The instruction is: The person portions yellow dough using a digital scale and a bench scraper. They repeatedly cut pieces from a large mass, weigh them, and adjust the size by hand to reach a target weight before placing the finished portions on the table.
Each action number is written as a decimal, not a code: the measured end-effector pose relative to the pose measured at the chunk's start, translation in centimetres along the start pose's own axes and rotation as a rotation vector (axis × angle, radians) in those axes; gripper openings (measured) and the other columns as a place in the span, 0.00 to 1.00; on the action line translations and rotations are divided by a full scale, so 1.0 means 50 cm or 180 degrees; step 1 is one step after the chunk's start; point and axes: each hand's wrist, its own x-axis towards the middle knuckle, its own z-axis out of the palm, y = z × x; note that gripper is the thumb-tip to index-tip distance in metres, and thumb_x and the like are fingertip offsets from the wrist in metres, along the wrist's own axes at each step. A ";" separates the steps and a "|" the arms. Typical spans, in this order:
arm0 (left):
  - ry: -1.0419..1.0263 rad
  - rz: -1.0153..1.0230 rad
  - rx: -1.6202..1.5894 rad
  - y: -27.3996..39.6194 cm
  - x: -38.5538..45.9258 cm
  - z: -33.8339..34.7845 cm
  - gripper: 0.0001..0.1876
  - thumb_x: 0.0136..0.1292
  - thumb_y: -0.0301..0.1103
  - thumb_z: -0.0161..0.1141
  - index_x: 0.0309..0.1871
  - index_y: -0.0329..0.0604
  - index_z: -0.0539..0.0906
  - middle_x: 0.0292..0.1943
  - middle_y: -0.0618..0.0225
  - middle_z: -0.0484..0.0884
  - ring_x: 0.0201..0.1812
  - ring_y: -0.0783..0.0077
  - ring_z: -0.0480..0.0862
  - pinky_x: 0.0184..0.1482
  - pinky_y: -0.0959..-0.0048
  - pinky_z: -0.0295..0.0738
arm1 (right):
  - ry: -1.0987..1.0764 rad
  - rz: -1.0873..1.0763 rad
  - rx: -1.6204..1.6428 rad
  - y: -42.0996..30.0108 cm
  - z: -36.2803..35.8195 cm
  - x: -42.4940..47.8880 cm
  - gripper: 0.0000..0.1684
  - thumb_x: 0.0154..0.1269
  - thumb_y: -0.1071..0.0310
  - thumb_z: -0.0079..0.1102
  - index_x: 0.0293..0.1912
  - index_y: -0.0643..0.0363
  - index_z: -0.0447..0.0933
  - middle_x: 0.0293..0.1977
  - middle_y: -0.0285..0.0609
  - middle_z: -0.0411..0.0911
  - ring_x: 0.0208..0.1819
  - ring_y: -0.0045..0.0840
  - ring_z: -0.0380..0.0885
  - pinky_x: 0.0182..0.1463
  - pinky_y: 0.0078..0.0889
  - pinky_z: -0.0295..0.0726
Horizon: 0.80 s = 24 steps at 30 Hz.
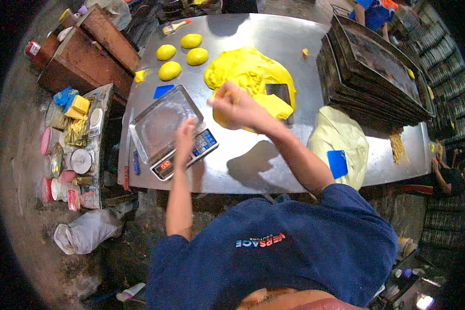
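Observation:
My left hand (185, 133), blurred, is over the near right edge of the scale's metal tray (161, 124), thumb apart and nothing visible in it. Beneath it, the digital scale (201, 145) shows lit red digits. My right hand (232, 106) is curled above a large mass of yellow dough (252, 66); blur hides whether its fingers hold anything. Beside that hand, a cut chunk of yellow dough (275, 106) overlaps a dark rectangular plate or blade (278, 91). Several rounded yellow dough balls (169, 71) sit beyond the scale, near a blue scraper (163, 92).
Stacked dark baking trays (376, 69) stand on the steel table (217, 182) at right. Pale dough (339, 131) bears another blue scraper (337, 164). A red-handled knife (126, 176) lies left, a brush (176, 27) far left. Tubs (80, 161) crowd a side table. People work nearby.

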 end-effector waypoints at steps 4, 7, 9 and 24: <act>-0.1053 -0.0072 -0.2433 0.011 -0.162 0.260 0.28 0.75 0.51 0.51 0.70 0.42 0.70 0.63 0.64 0.78 0.62 0.66 0.79 0.64 0.64 0.74 | -0.0933 0.0152 0.0432 0.079 0.038 -0.162 0.23 0.71 0.50 0.64 0.52 0.59 0.75 0.35 0.35 0.79 0.35 0.15 0.75 0.36 0.23 0.75; -0.0701 -0.0943 -0.3361 0.069 -0.245 0.295 0.29 0.74 0.56 0.51 0.69 0.46 0.72 0.63 0.65 0.79 0.62 0.63 0.80 0.65 0.61 0.75 | -0.1137 0.0157 0.0726 0.163 -0.007 -0.244 0.23 0.74 0.55 0.60 0.59 0.59 0.74 0.45 0.36 0.82 0.45 0.17 0.78 0.51 0.27 0.77; -0.0437 -0.1348 -0.4137 0.081 -0.269 0.273 0.27 0.75 0.56 0.48 0.65 0.47 0.75 0.61 0.64 0.80 0.63 0.60 0.80 0.66 0.58 0.75 | -0.0723 0.0463 0.1404 0.235 -0.076 -0.259 0.26 0.75 0.55 0.58 0.65 0.58 0.72 0.50 0.37 0.82 0.51 0.18 0.77 0.59 0.29 0.75; -0.0710 -0.1990 -0.3411 0.236 -0.371 0.243 0.51 0.66 0.80 0.31 0.80 0.50 0.54 0.77 0.58 0.61 0.75 0.51 0.63 0.75 0.43 0.50 | 0.0322 0.0906 0.1467 0.305 -0.135 -0.205 0.20 0.73 0.49 0.61 0.46 0.58 0.74 0.35 0.40 0.81 0.35 0.23 0.80 0.42 0.31 0.81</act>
